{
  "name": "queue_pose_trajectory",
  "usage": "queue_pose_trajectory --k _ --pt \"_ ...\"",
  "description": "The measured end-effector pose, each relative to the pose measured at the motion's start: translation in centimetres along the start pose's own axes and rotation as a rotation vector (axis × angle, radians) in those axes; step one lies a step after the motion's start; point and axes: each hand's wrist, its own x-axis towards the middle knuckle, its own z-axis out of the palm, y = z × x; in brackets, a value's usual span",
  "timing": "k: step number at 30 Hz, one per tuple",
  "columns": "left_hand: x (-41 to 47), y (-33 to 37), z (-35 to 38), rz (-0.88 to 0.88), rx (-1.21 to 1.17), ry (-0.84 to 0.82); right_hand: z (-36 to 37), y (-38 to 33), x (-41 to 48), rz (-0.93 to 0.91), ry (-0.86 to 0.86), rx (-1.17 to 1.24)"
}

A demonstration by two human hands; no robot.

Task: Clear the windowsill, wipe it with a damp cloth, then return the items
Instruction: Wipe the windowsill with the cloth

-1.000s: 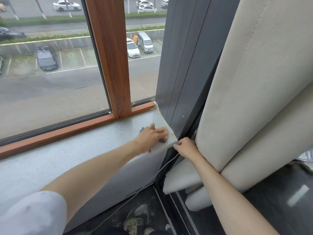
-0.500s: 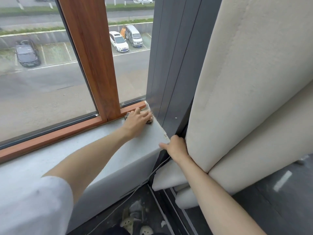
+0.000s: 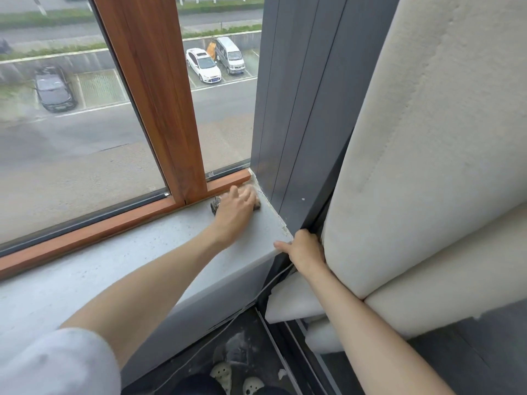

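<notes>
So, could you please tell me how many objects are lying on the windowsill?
1: the cloth, under the left hand in the far right corner of the windowsill. Its left end is cut off; others may be hidden.

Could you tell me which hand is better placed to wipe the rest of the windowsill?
Left: the left hand presses the cloth on the windowsill, while the right hand rests at the sill's corner against the curtain.
</notes>
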Motion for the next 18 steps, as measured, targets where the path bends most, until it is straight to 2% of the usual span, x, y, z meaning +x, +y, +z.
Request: queue_pose_trajectory --k 2,4,8,13,17,18 --pt "-2.2 -0.3 0.5 0.161 0.028 0.006 -0.1 0.0 0.0 -0.001 -0.003 0.006" --pt "-1.7 -1.1 0.0 0.205 0.018 0.02 -0.1 -0.1 0.1 -0.003 0.007 -0.007" --pt "1.6 -0.2 -0.6 0.005 0.001 -0.036 0.4 0.2 0.5 0.01 0.01 -0.03" --pt "-3.5 -4.0 0.2 0.001 -0.05 0.021 0.5 0.4 0.7 0.003 0.007 -0.012" --pt "-3.7 -4.2 -0.3 -0.233 -0.158 0.041 0.6 0.2 0.6 -0.004 0.007 0.025" --pt "-3.4 -2.8 -0.5 -0.221 -0.17 0.049 0.5 0.1 0.6 -0.001 0.006 0.026"
